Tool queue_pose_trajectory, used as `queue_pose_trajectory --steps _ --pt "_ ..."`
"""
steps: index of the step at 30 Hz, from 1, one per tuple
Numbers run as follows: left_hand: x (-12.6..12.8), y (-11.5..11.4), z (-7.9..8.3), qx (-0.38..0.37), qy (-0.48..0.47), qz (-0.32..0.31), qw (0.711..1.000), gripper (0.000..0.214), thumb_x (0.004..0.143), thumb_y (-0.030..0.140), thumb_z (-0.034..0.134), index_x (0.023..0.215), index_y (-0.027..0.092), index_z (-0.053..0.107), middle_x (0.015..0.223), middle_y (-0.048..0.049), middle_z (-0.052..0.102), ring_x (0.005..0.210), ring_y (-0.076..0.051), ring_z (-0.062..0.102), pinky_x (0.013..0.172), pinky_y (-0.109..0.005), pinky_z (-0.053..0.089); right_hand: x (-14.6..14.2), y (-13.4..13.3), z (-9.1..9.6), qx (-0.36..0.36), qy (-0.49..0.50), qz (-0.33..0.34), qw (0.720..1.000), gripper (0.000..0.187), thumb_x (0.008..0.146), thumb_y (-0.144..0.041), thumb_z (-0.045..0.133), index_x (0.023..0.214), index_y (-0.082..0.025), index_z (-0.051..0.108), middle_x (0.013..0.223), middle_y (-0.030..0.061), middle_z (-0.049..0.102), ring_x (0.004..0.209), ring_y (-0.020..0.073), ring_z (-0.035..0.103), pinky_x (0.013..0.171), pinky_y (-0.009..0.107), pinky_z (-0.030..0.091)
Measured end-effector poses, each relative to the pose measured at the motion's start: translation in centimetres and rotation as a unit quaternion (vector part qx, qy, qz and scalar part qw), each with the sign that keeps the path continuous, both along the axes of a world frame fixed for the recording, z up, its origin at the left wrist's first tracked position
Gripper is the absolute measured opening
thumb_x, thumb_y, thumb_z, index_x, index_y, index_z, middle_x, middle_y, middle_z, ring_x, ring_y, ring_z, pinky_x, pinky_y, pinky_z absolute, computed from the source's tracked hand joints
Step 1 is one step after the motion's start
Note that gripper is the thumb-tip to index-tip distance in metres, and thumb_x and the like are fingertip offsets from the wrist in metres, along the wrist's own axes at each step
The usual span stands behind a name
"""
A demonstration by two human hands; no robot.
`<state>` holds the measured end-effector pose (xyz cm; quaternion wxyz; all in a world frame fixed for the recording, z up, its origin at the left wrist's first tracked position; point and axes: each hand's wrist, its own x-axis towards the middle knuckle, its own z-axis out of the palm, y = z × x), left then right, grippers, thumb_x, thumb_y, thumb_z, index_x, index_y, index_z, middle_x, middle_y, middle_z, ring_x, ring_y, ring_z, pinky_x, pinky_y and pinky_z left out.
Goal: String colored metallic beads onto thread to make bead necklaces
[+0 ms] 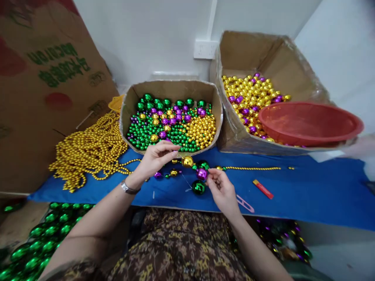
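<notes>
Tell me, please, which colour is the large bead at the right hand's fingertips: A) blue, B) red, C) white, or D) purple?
D: the right hand pinches a shiny purple bead, just above a large green bead on the blue cloth.

You have one view only, from the camera on your head. It looks forward and steeply down over your lap onto the bench (307, 187), close enough that both forearms fill the lower frame, with the white wall (164, 35) just beyond.
</notes>
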<state>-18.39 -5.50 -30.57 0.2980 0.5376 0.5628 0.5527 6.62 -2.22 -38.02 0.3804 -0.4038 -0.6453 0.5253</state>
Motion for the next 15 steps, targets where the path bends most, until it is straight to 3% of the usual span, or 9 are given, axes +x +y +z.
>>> queue_pose_trajectory --steps 4,8,15 --pt "1.1 0.4 0.6 -0.027 0.013 -0.023 0.999 0.024 0.074 0.032 0.076 0.092 0.018 0.070 0.087 -0.0046 0.070 0.075 -0.014 0.064 0.067 -0.027 0.054 0.6 0.1 0.3 0.033 -0.032 -0.029 0.999 0.026 0.088 -0.039 0.058 0.109 -0.026 0.061 0.090 0.0035 0.065 0.082 0.0178 0.062 0.081 0.034 0.051" --pt "3.1 1.2 0.6 -0.040 -0.031 -0.022 0.998 0.025 0.069 0.033 0.079 0.084 0.018 0.065 0.077 -0.0025 0.069 0.069 -0.014 0.064 0.064 -0.026 0.055 1.2 0.5 -0.1 -0.014 0.001 -0.034 0.999 0.029 0.084 -0.040 0.062 0.109 -0.025 0.060 0.091 0.0034 0.065 0.083 0.0173 0.062 0.078 0.032 0.053" --pt "6.0 2.4 -0.4 -0.048 -0.106 -0.066 0.991 0.019 0.074 0.031 0.075 0.086 0.018 0.069 0.083 -0.0035 0.072 0.074 -0.014 0.067 0.070 -0.027 0.055 2.4 1.0 -2.1 -0.039 0.040 -0.030 0.998 0.032 0.082 -0.038 0.064 0.111 -0.025 0.057 0.105 0.0042 0.064 0.085 0.0151 0.064 0.081 0.031 0.054"
